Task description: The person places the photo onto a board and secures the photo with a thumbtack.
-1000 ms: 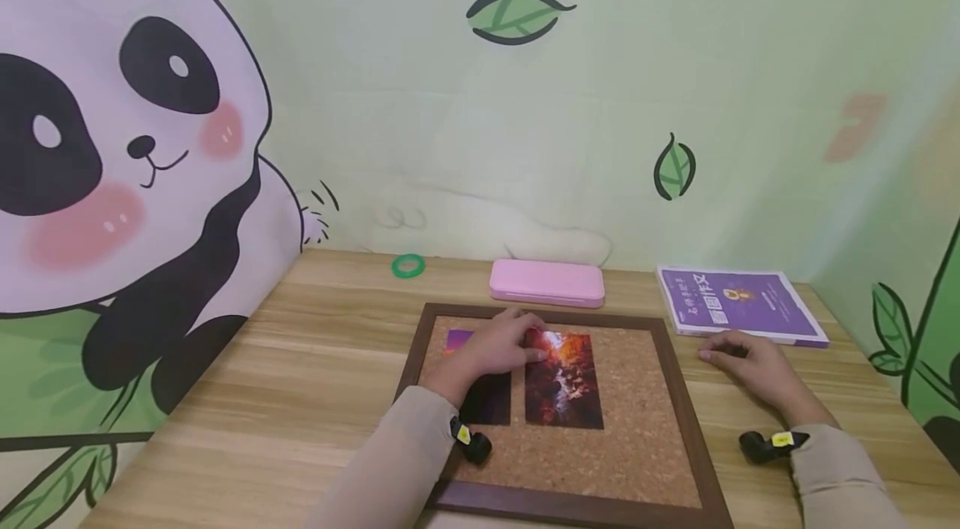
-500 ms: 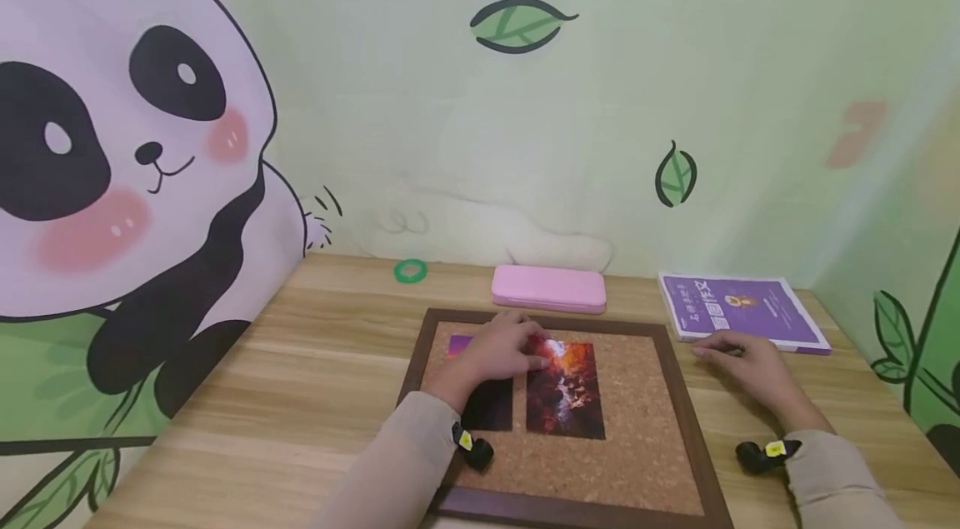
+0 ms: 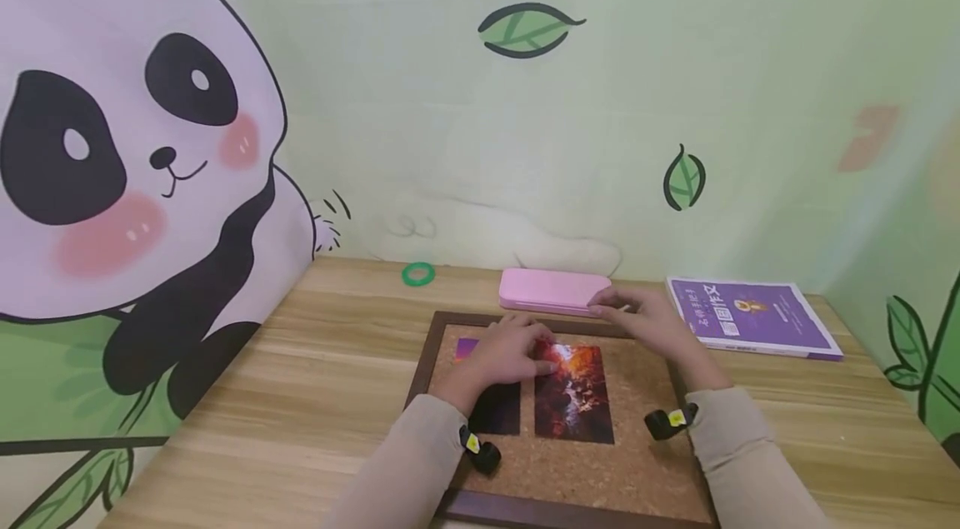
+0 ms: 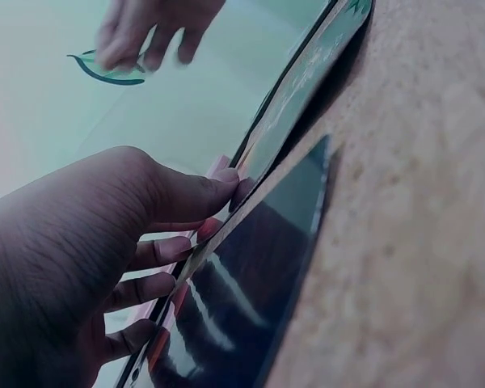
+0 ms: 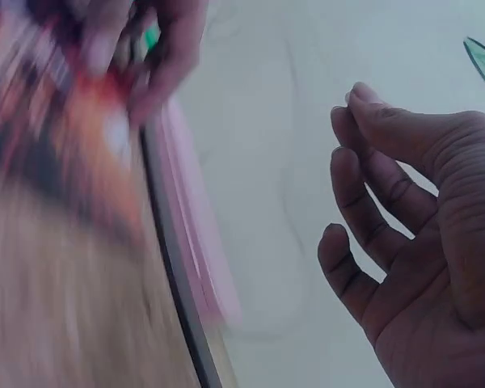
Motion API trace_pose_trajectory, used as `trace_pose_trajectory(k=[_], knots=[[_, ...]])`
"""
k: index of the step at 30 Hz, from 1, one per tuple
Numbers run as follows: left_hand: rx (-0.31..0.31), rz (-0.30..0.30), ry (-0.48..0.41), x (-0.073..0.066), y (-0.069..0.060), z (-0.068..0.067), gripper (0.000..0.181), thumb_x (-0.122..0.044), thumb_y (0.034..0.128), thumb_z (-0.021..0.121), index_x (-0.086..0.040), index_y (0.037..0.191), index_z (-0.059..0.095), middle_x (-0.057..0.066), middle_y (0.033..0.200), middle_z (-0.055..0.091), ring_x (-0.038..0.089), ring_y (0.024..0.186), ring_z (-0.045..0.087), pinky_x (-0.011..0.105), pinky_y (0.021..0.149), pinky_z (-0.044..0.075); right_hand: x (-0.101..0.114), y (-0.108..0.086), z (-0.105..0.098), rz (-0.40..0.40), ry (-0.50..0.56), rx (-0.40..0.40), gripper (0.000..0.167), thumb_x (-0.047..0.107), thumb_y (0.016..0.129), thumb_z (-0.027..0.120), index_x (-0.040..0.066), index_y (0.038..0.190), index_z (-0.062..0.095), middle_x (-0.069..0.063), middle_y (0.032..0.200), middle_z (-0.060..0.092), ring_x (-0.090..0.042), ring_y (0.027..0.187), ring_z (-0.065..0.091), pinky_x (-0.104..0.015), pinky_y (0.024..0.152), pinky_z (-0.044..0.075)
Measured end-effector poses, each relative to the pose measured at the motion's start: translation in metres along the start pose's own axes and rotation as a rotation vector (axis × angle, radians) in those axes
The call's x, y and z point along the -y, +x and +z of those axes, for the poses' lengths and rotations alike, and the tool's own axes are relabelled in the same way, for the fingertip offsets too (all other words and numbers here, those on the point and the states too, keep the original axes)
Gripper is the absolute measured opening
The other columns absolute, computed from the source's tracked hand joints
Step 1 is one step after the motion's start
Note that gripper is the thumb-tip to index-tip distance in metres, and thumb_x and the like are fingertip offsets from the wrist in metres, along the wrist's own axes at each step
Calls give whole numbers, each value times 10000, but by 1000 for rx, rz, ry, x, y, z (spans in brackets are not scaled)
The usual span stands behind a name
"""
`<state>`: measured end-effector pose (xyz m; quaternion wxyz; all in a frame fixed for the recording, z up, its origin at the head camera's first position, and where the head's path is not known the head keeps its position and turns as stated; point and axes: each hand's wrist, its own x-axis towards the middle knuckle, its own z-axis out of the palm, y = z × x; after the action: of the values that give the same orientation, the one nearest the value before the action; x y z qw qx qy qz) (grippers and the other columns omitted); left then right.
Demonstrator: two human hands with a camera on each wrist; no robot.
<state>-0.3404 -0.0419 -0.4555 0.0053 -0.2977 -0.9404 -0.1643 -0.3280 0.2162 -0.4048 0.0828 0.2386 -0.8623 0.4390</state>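
Observation:
In the head view, my left hand reaches over a cork board with a dark wooden frame. Its thumb and fingertips press on the upper left corner of a glossy photo in orange and dark tones. Beneath that hand lies a second, dark photo with a purple top, partly covered. My right hand hovers above the board's top right part, near the pencil case. In the right wrist view, the thumb and index tips of the right hand meet; whether something tiny sits between them is unclear.
A pink pencil case lies just behind the frame, against the wall. Farther left is a green tape roll. A purple book lies to the right of the board on the wooden table.
My right hand has risen from the table beside the book and moved left, over the board. The left hand stays on the photo. The head view has shifted slightly.

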Motion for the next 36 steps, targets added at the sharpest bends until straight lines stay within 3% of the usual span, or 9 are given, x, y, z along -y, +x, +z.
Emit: trace_pose_trajectory(k=[4, 8, 12, 15, 23, 31, 36], knots=[[3, 0, -20, -1, 2, 1, 450, -519, 904, 684, -256, 1268, 661, 3, 1359, 560, 249, 1307, 448, 542, 1063, 366, -1, 15, 25, 17, 96, 42, 183, 224, 973, 687, 76, 1072, 729, -58, 1025, 711, -233, 976, 622, -415, 853, 492], [-10, 20, -26, -5, 5, -1, 454, -526, 900, 687, -253, 1262, 667, 1, 1336, 568, 238, 1277, 460, 537, 1038, 384, -22, 13, 39, 55, 77, 151, 143, 164, 986, 660, 55, 1054, 721, -69, 1004, 698, -223, 955, 595, -393, 851, 474], [-19, 22, -9, -4, 7, -5, 453, -523, 902, 690, -254, 1266, 666, -5, 1315, 573, 237, 1254, 471, 516, 1012, 401, -39, 10, 38, 106, 37, 223, 127, 193, 981, 667, 85, 1007, 728, -37, 972, 691, -202, 932, 596, -384, 851, 461], [-19, 13, -10, -3, 7, -7, 453, -513, 903, 696, -250, 1270, 663, -5, 1314, 570, 241, 1262, 465, 523, 1021, 393, -41, 8, 36, 138, 40, 219, 124, 220, 966, 688, 108, 992, 736, -20, 960, 696, -190, 929, 600, -380, 861, 445], [0, 6, -32, -3, 3, -8, 449, -517, 901, 698, -250, 1261, 667, -1, 1310, 571, 230, 1262, 458, 534, 1015, 390, -36, 8, 43, -8, -22, 273, 82, 144, 949, 701, 88, 982, 749, -10, 953, 717, -169, 905, 607, -356, 823, 474], [-5, 4, -41, -2, 1, -6, 447, -511, 902, 697, -244, 1259, 671, -5, 1302, 575, 232, 1249, 464, 528, 1011, 391, -33, 7, 49, 27, -61, 238, 79, 136, 949, 698, 79, 982, 741, -20, 944, 710, -182, 908, 602, -402, 844, 468], [11, -3, -43, -1, -2, -4, 444, -509, 902, 699, -244, 1258, 672, -8, 1301, 574, 230, 1248, 466, 519, 1008, 393, -33, 7, 55, 96, -47, 227, 60, 155, 941, 711, 100, 958, 727, -9, 929, 678, -191, 895, 580, -403, 834, 444]])
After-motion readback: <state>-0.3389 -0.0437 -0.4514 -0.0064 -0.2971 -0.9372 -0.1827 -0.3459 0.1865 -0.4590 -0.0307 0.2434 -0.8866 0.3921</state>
